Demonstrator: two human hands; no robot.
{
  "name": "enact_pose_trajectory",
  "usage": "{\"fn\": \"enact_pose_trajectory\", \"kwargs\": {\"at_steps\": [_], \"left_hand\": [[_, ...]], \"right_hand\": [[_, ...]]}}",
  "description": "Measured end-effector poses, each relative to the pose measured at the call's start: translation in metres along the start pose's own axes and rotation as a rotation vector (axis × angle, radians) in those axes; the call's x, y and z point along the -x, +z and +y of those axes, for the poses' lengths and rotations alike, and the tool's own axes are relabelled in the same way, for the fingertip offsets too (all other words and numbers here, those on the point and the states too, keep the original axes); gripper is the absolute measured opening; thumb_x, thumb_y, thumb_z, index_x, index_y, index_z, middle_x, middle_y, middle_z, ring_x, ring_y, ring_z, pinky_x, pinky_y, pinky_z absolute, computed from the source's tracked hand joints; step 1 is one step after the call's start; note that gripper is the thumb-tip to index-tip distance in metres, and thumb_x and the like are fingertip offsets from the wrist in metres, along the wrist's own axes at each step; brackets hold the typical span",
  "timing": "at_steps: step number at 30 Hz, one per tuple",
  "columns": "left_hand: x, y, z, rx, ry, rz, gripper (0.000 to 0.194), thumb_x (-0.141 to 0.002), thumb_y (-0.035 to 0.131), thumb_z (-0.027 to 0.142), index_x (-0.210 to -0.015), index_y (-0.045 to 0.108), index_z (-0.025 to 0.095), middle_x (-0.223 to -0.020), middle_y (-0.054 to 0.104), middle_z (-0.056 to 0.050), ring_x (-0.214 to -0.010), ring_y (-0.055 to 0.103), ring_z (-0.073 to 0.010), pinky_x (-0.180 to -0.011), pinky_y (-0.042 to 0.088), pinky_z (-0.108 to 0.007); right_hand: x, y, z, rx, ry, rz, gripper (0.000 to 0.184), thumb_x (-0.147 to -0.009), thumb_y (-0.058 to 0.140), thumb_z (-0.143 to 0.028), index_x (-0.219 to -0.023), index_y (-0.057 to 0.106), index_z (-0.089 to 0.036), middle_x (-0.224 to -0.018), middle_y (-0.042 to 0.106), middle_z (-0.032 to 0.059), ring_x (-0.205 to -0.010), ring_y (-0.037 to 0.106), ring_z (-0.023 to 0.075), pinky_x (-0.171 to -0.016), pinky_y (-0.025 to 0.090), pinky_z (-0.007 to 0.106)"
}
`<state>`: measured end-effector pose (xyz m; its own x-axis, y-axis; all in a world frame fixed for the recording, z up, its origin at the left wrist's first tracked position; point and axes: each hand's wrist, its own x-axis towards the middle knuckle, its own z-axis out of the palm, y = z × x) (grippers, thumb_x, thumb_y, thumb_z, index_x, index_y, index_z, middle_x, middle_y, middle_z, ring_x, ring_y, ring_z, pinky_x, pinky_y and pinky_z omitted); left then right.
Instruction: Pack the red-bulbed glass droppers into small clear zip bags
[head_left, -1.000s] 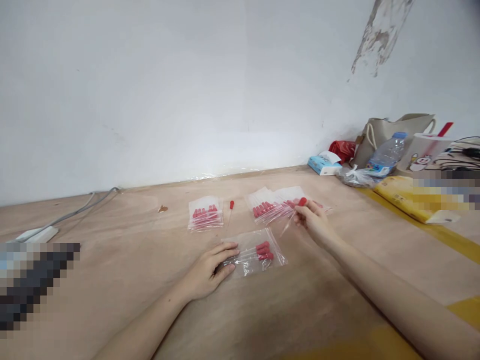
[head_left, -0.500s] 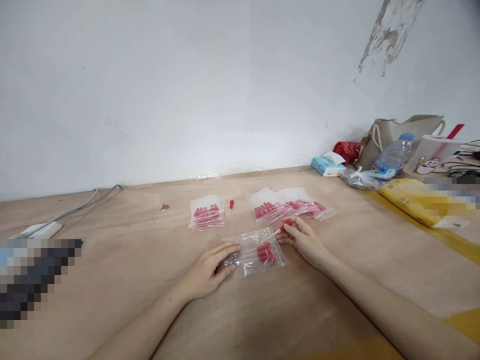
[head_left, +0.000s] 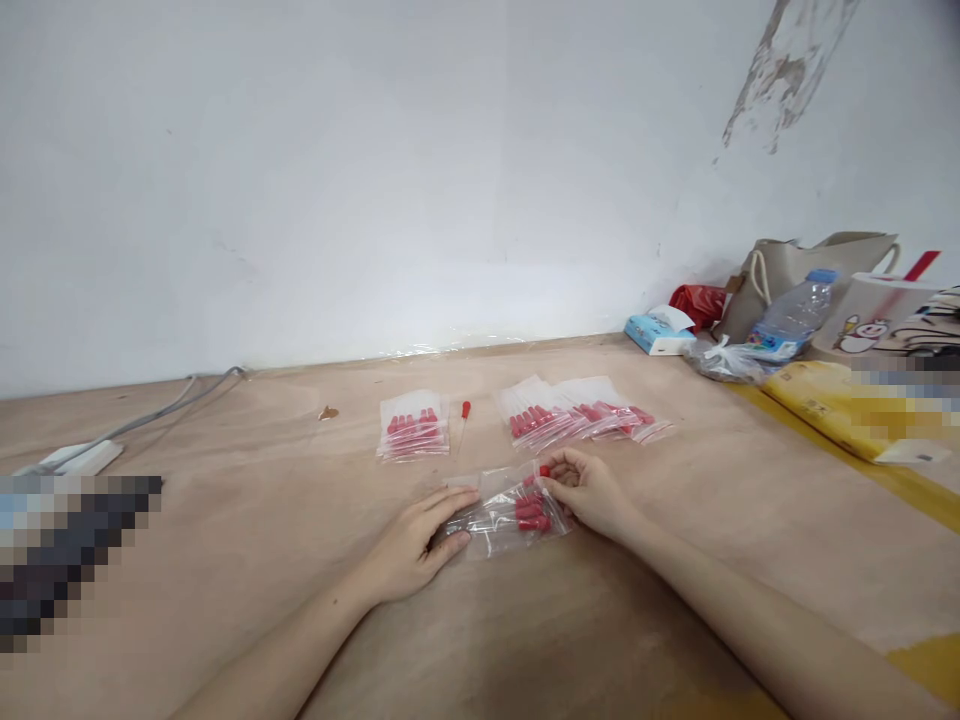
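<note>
Apparently light, the red-bulbed dropper [head_left: 544,471] is at the right end of the clear bag [head_left: 491,546], pinched near its bulb by the right hand [head_left: 592,495]; the left hand [head_left: 424,540], grip spread, rests on the bag's left end. The probably soft bulb seems a safer hold than the slim, likely fragile end.

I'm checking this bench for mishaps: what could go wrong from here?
The red-topped dropper in the right hand could snag the thin film of the clear bag. The bag might slip if the left hand, resting on its left end, lifts. The loose dropper beside the left stack of bags might roll.
</note>
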<state>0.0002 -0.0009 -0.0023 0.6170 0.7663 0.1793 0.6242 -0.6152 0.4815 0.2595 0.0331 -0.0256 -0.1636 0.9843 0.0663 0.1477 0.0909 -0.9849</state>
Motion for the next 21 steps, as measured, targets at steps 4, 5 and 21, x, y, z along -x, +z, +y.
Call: {"fn": "enact_pose_trajectory", "kwargs": {"at_steps": [4, 5, 21], "left_hand": [[0.001, 0.000, 0.000, -0.008, -0.012, -0.011, 0.040, -0.089, 0.044, 0.030, -0.129, 0.041, 0.026, -0.131, 0.046, -0.003, -0.120, 0.042, -0.0206, -0.102, 0.033, -0.041], [0.001, 0.000, 0.000, -0.007, -0.014, -0.009, 0.040, -0.089, 0.044, 0.030, -0.129, 0.041, 0.026, -0.131, 0.046, -0.003, -0.120, 0.042, -0.0205, -0.102, 0.033, -0.041], [-0.001, -0.002, 0.002, 0.056, 0.068, 0.024, 0.029, -0.089, 0.044, 0.025, -0.117, 0.051, 0.024, -0.129, 0.048, -0.005, -0.116, 0.045, -0.0198, -0.098, 0.038, -0.036]], "right_hand": [[-0.001, 0.003, -0.003, 0.053, -0.004, -0.089, 0.021, -0.067, 0.061, -0.039, -0.067, 0.065, -0.018, -0.062, 0.063, 0.0013, -0.059, 0.058, 0.0171, -0.049, 0.044, 0.026], [-0.001, 0.003, -0.005, 0.049, -0.005, -0.138, 0.023, -0.068, 0.060, -0.039, -0.067, 0.066, -0.017, -0.062, 0.063, 0.0010, -0.059, 0.058, 0.0168, -0.050, 0.044, 0.025], [-0.062, 0.030, -0.056, 0.727, -0.225, 0.037, 0.011, -0.073, 0.053, -0.018, -0.078, 0.062, -0.016, -0.075, 0.065, 0.0037, -0.072, 0.058, 0.0142, -0.068, 0.042, 0.023]]}}
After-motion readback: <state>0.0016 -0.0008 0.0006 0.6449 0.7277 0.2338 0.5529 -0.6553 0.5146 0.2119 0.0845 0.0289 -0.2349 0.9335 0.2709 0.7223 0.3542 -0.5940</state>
